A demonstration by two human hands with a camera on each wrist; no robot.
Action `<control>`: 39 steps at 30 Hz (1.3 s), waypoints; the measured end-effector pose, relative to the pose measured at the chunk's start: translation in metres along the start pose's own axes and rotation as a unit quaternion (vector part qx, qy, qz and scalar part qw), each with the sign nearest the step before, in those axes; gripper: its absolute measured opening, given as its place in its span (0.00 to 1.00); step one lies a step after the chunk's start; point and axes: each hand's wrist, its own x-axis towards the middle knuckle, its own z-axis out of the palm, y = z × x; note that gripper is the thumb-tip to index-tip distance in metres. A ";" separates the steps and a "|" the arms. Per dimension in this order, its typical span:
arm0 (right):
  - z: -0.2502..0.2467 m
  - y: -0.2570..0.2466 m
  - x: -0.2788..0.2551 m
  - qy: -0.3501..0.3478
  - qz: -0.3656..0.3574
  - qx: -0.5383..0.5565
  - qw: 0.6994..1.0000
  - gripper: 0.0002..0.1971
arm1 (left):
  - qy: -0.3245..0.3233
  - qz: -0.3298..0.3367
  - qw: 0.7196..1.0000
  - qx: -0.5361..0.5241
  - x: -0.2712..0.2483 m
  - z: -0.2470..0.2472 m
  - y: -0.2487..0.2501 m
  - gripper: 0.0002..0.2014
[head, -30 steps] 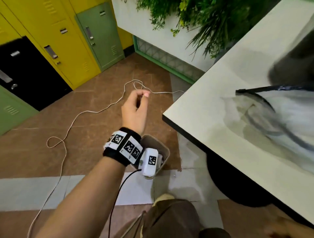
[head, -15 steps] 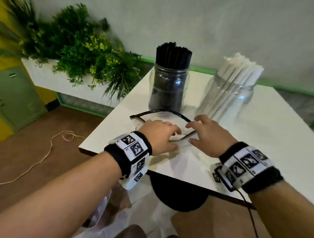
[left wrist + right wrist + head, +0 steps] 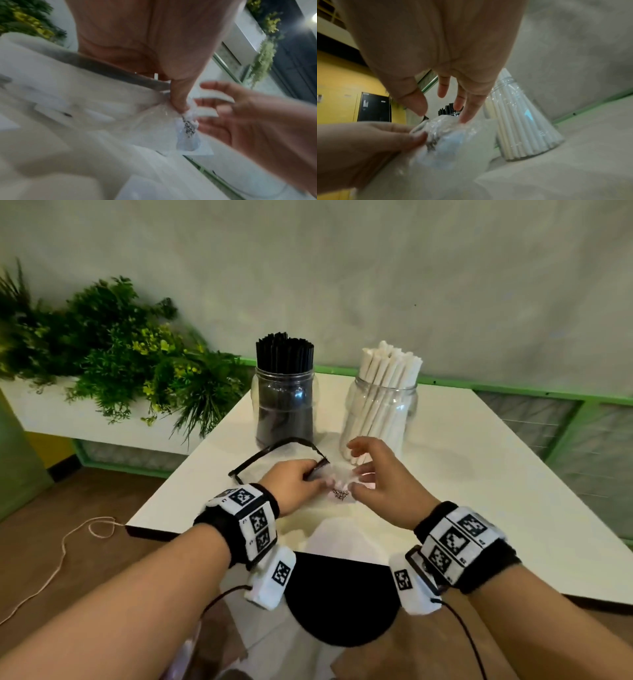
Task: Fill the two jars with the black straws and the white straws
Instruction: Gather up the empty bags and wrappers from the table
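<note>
Apparently the filling itself was done: the bunch of thin black straws [image 3: 285, 350] stood in the left clear plastic jar [image 3: 284, 409], and the thick white paper-wrapped straws [image 3: 388, 364] stood in the right clear jar [image 3: 380, 412], both at the far side of the white table [image 3: 496, 474]. The left hand [image 3: 294, 486] pinched a crumpled clear plastic bag with a black rim [image 3: 337, 479]; the right hand [image 3: 380, 474] hovered beside it, fingers spread. Next, I judged, the wrapper needed gathering and clearing away.

Head view high, facing down-forward; 2 wrist views close, low; all share plastic bag [image 3: 337, 481].
</note>
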 end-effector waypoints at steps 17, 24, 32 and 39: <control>-0.005 0.029 -0.024 0.154 0.094 -0.006 0.984 0.14 | 0.205 0.131 0.966 -0.090 -0.032 -0.047 0.027 0.14; -0.067 0.051 -0.030 0.333 0.164 0.028 0.928 0.06 | 0.233 0.032 0.965 -0.120 -0.028 -0.106 -0.020 0.08; -0.026 0.008 -0.032 0.352 -0.011 0.046 0.935 0.13 | 0.204 -0.181 0.956 -0.106 -0.012 -0.066 -0.061 0.14; 0.055 0.014 -0.062 -0.067 0.010 -0.238 0.969 0.39 | 0.209 -0.277 0.938 0.003 -0.029 -0.040 -0.088 0.35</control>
